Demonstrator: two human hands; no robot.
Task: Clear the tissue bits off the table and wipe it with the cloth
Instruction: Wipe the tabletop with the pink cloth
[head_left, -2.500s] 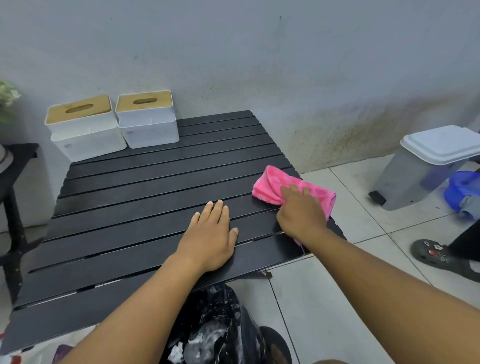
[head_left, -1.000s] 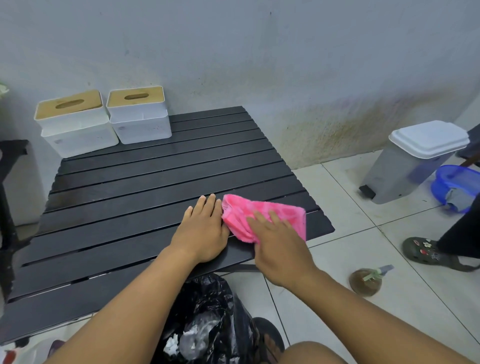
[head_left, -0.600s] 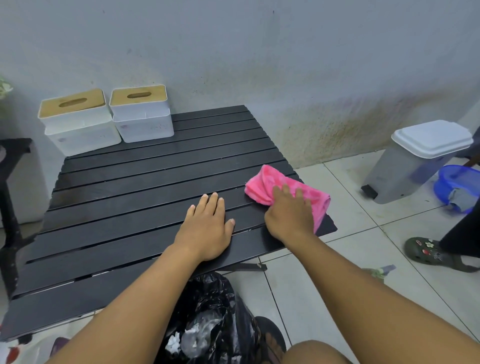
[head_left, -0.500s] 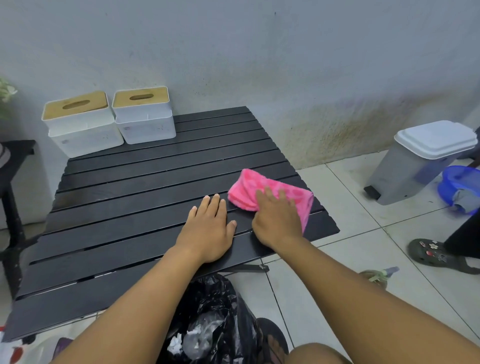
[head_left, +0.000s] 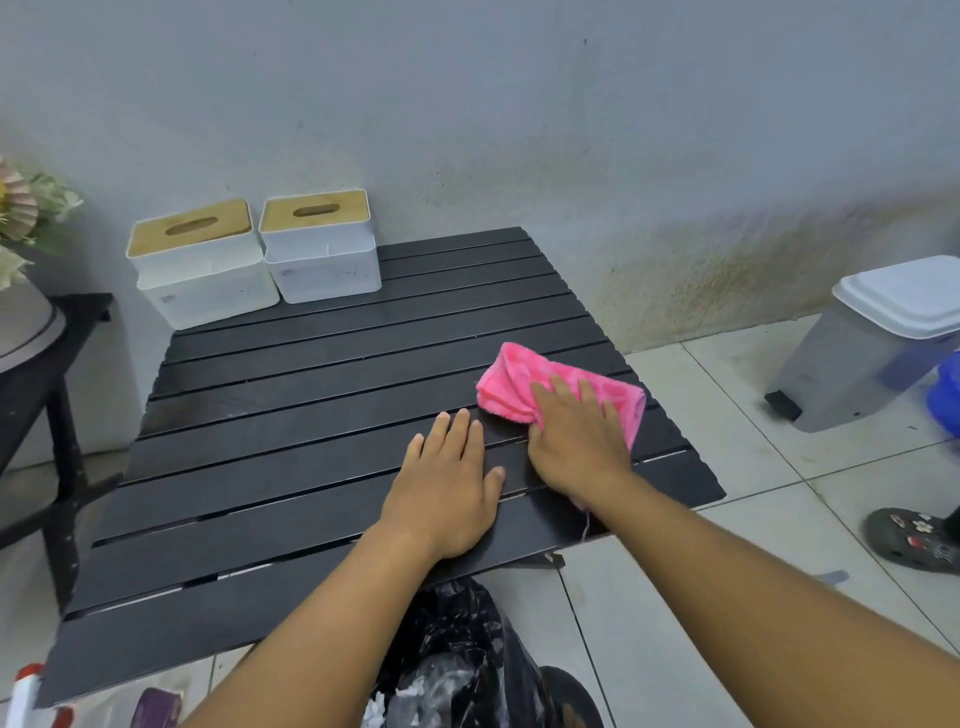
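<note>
A: What lies left of the cloth?

B: Far to its left and further back, two tissue boxes (head_left: 202, 270) stand at the wall end of the dark slatted surface (head_left: 291, 415). Just left of the cloth, the person's left hand (head_left: 447, 483) rests palm down on the slats, fingers straight, gripping nothing.

A: And the cloth itself?

B: The pink cloth (head_left: 524, 379) lies bunched close to the surface's right edge. The right hand (head_left: 576, 441) lies on top of it, fingers stretched out, pressing rather than clutching. No tissue bits show on the slats. White scraps sit in the black bag (head_left: 457, 649) below and nearer than the cloth, so clearing looks done and wiping is the step in hand.

A: What might go wrong?

B: The cloth could slide off that right edge if a stroke runs too far, since only flat pressure holds it. Its folds could also snag in a gap between slats. Right of the cloth, a pedal bin (head_left: 872, 343) stands on the floor, well apart.
</note>
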